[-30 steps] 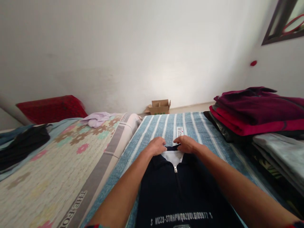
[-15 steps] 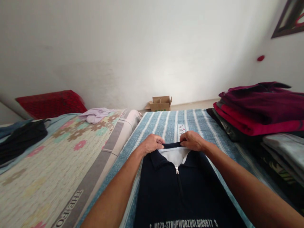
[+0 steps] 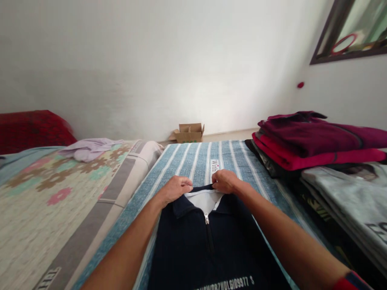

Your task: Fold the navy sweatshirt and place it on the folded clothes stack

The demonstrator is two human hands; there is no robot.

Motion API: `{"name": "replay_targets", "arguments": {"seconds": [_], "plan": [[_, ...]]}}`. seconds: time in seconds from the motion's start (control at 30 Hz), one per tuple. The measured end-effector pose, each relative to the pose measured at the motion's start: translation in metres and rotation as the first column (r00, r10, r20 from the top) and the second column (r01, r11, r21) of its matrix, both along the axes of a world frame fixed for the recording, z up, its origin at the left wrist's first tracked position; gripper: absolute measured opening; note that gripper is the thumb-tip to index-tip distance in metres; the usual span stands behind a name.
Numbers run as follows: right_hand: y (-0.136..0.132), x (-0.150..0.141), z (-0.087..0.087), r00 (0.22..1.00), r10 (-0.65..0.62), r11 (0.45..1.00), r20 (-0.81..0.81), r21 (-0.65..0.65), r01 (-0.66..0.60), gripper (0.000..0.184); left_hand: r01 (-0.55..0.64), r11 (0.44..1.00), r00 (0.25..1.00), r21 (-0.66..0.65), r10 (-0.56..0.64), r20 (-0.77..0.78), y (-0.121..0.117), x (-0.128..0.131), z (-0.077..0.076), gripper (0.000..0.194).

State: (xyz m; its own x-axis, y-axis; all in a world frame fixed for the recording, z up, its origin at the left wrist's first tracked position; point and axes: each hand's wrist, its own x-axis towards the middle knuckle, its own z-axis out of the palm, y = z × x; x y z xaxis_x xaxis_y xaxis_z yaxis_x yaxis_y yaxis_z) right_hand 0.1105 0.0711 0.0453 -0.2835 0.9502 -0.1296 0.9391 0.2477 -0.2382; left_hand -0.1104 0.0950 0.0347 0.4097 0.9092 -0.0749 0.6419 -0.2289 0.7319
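A dark navy half-zip top lies front side up on the blue striped bed sheet. White lettering runs across its chest, and the lower part is cut off by the bottom of the view. Its collar is spread, showing a white lining above the silver zip pull. My left hand pinches the collar's left end. At the other end, my right hand grips the collar between thumb and fingers. A stretch of navy collar shows between the two hands.
Folded clothes in maroon and red are stacked on the right, beside folded grey garments. To the left lies a floral quilt with a lilac cloth on it. A cardboard box sits by the wall.
Both hands have moved apart along the collar, and more of its back edge and white lining shows between them. The view has swung to the right.
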Motion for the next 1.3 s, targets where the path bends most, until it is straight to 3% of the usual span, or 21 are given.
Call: {"name": "replay_targets", "arguments": {"seconds": [0.23,0.33,0.4,0.57,0.8,0.93,1.03,1.1,1.2,1.3], "plan": [[-0.001,-0.005,0.008,0.999,-0.028,0.999,0.036,-0.033,0.029,0.024,-0.01,0.995,0.994,0.098,0.02,-0.104,0.005,0.005,-0.002,0.026],[-0.002,-0.005,0.01,0.999,-0.039,0.999,0.031,-0.034,0.04,0.025,0.026,0.991,0.974,0.132,0.004,-0.226,0.004,0.009,0.002,0.024],[-0.002,-0.005,0.009,0.998,-0.05,0.998,0.03,-0.031,0.051,0.026,0.057,0.986,0.932,0.157,0.004,-0.364,0.003,0.015,0.007,0.024],[-0.001,-0.006,0.007,0.997,-0.071,0.997,0.028,-0.017,0.071,0.028,0.081,0.97,0.746,0.229,0.093,-0.66,0.005,0.028,0.011,0.031],[-0.004,-0.003,0.004,0.994,-0.108,0.994,0.007,-0.008,0.108,0.03,0.094,0.962,0.685,0.257,0.125,-0.718,0.0,0.032,-0.003,0.035],[-0.005,-0.001,0.003,0.993,-0.119,0.993,-0.016,0.001,0.119,0.027,0.083,0.956,0.66,0.28,0.158,-0.734,-0.009,0.04,0.004,0.039],[-0.005,0.0,0.002,0.991,-0.129,0.992,-0.028,0.004,0.129,0.024,0.127,0.939,0.687,0.319,0.149,-0.712,-0.014,0.052,0.013,0.034],[-0.005,-0.001,0.001,0.989,-0.142,0.99,-0.035,0.004,0.142,0.023,0.213,0.925,0.753,0.313,0.049,-0.656,-0.015,0.062,0.015,0.029],[-0.006,0.0,0.0,0.987,-0.154,0.988,-0.049,0.005,0.154,0.024,0.295,0.924,0.835,0.244,-0.125,-0.535,-0.014,0.072,0.01,0.023],[-0.007,0.001,0.0,0.986,-0.154,0.988,-0.065,0.002,0.154,0.024,0.245,0.947,0.891,0.21,-0.134,-0.434,-0.01,0.074,0.0,0.025]]}}
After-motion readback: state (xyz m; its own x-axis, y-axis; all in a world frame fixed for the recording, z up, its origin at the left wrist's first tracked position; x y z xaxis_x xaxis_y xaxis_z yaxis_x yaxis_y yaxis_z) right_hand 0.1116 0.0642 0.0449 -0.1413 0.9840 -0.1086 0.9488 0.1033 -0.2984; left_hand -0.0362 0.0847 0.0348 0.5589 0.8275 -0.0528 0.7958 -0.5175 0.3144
